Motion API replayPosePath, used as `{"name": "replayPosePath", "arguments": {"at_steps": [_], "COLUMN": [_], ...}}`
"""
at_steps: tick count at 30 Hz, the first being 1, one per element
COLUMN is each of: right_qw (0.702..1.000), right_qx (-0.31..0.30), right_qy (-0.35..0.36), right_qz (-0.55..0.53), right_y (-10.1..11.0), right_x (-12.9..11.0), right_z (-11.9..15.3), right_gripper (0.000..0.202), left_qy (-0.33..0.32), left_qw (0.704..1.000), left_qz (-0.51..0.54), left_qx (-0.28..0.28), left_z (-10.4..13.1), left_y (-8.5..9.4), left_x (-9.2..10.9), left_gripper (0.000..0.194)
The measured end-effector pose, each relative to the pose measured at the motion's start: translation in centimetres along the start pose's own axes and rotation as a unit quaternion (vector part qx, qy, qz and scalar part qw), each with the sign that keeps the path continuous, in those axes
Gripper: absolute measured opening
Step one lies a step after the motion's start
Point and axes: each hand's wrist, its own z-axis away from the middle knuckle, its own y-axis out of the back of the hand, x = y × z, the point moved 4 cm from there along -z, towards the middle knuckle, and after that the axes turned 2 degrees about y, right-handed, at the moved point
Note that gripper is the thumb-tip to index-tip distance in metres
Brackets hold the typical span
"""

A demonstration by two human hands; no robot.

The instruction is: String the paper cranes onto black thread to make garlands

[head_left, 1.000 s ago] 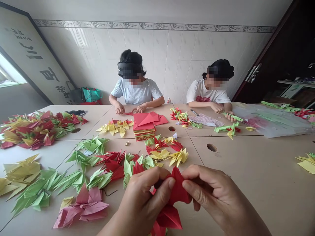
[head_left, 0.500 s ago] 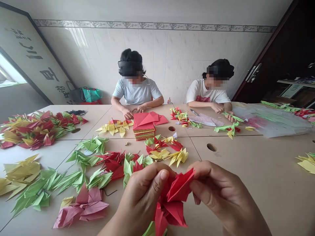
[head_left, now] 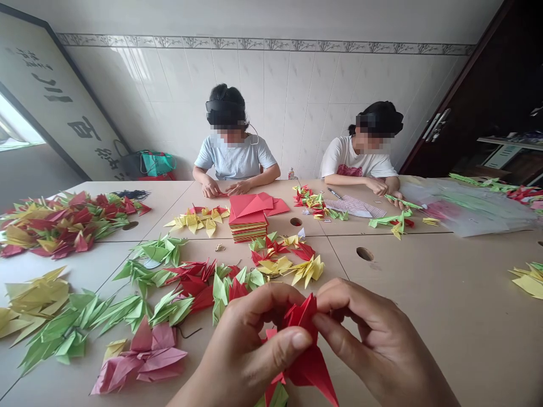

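Between my hands, above the near part of the table, is a red folded paper flower. My left hand grips it from the left, thumb laid across its petals. With thumb and fingertips, my right hand pinches its upper right edge. Below it, partly hidden by my left hand, light green folded paper shows. A pink paper flower lies on the table left of my left hand. Green paper pieces and red ones are spread beyond it.
A stack of red and yellow paper stands mid-table. At the far left lies a large heap of folded paper pieces. Across the table sit a person in light blue and a person in white. A plastic sheet lies far right.
The red flower has turned in my hands, one petal now pointing down to the right. My right hand has moved left, closer to my left. The person in light blue has drawn their hands back.
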Motion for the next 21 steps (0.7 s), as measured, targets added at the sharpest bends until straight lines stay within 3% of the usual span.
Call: {"name": "replayPosePath", "arguments": {"at_steps": [5,9,11,14,18,21], "right_qw": [0.999,0.995,0.992,0.986,0.989,0.989], "right_qx": [0.025,-0.01,-0.043,-0.094,-0.07,-0.034], "right_qy": [-0.022,-0.084,-0.1,-0.106,-0.098,-0.088], "right_qz": [0.001,-0.046,-0.071,-0.092,-0.087,-0.115], "right_y": [0.2,0.0,-0.2,-0.6,-0.5,0.0], "right_x": [0.9,2.0,2.0,1.5,1.0,1.1], "right_z": [0.3,0.7,0.6,0.4,0.2,0.0], "right_gripper": [0.003,0.031,0.034,0.008,0.018,0.017], "left_qy": [0.008,-0.024,-0.051,-0.085,-0.076,-0.051], "left_qw": [0.998,0.997,0.996,0.993,0.991,0.997], "left_qz": [0.032,0.007,-0.026,-0.039,-0.011,0.041], "left_qx": [0.051,0.067,0.065,0.071,0.107,0.037], "left_z": [0.1,0.3,0.4,0.3,0.5,0.6], "left_y": [0.1,0.4,0.4,0.4,0.7,0.2], "left_x": [-0.1,0.2,0.5,0.7,0.5,0.2], "left_gripper": [0.011,0.008,0.008,0.013,0.022,0.05]}}
